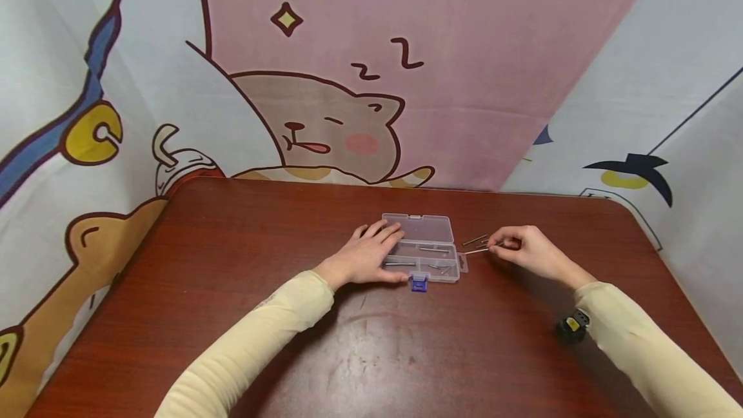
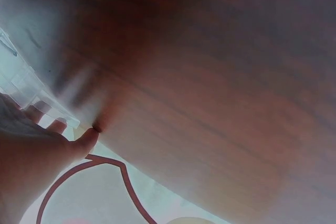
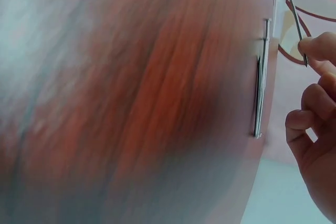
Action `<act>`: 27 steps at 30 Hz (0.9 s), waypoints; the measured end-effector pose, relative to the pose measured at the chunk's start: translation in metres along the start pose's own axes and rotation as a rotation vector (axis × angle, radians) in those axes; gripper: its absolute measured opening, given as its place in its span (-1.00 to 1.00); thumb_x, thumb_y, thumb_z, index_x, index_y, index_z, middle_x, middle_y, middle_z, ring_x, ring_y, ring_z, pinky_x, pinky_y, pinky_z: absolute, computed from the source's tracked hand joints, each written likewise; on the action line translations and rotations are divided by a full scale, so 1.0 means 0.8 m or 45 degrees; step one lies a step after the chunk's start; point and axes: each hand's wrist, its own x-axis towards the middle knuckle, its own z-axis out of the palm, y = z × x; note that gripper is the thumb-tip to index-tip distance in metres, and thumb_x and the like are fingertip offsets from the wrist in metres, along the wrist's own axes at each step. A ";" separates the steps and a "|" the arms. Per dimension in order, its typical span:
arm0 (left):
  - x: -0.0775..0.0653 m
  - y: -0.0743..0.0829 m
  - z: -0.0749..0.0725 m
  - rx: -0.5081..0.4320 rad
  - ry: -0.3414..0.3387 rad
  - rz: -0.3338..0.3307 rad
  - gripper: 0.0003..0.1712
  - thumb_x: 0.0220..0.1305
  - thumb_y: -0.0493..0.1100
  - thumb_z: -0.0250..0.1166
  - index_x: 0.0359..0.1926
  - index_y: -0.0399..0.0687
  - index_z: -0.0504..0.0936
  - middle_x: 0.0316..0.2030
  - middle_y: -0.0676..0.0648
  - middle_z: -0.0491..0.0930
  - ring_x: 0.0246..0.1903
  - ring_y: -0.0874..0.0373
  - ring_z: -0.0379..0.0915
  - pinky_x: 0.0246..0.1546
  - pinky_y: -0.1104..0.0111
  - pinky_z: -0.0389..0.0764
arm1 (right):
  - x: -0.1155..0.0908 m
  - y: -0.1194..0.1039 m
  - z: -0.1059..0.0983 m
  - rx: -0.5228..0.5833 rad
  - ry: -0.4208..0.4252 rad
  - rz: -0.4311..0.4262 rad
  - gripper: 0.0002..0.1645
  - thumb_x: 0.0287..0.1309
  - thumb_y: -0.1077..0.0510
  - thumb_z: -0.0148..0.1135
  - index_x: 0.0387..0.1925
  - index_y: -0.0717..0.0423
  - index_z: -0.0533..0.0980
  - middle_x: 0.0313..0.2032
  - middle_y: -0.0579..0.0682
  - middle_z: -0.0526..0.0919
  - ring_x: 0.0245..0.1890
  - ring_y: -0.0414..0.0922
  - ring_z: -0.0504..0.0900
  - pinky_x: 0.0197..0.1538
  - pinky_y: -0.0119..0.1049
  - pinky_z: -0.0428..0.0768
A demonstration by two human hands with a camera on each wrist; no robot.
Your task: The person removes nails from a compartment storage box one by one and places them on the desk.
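A clear plastic compartment box (image 1: 455,269) lies with its lid (image 1: 429,229) folded back. Several metal nails sit in its compartments, one nail (image 1: 434,249) in the back row. Across the left side of the box rests my left hand (image 1: 364,257), fingers spread and thumb by the front edge; it hides that end. To the right of the box, my right hand (image 1: 531,251) pinches a thin nail (image 3: 296,22) between thumb and forefinger. The nail's head points away from the hand, toward the box. More loose nails (image 3: 259,95) lie on the table beside this hand.
The blue latch (image 1: 418,284) hangs off the front of the box, and a clear hanging tab (image 1: 462,262) sticks out on the right. A brown wooden table (image 1: 278,211) lies under everything. Cartoon-printed cloth (image 1: 464,82) stands behind it.
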 end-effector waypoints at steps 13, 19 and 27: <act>0.000 -0.002 0.002 0.009 0.002 -0.006 0.07 0.15 0.53 0.07 0.48 0.00 0.13 0.47 -0.02 0.02 0.44 -0.04 -0.18 0.30 -0.04 0.04 | -0.011 0.022 -0.003 -0.075 0.008 0.054 -0.85 0.07 0.39 0.33 -0.43 0.10 0.60 -0.57 -0.24 0.40 -0.54 -0.35 0.28 -0.51 -0.46 0.26; 0.001 -0.001 0.003 0.007 -0.012 -0.015 0.08 0.14 0.54 0.06 0.49 0.02 0.10 0.48 0.00 0.00 0.45 -0.02 -0.20 0.31 -0.02 0.02 | -0.004 0.024 0.000 -0.104 0.008 0.083 -0.87 0.09 0.38 0.31 -0.42 0.11 0.60 -0.57 -0.22 0.41 -0.54 -0.34 0.28 -0.49 -0.45 0.26; 0.000 0.000 0.002 0.008 -0.014 -0.017 0.08 0.14 0.55 0.04 0.50 0.04 0.09 0.48 0.01 -0.01 0.45 -0.01 -0.21 0.32 -0.02 0.02 | 0.005 0.029 0.005 -0.140 -0.004 0.081 -0.87 0.09 0.40 0.30 -0.41 0.12 0.59 -0.61 -0.23 0.33 -0.58 -0.34 0.25 -0.51 -0.41 0.23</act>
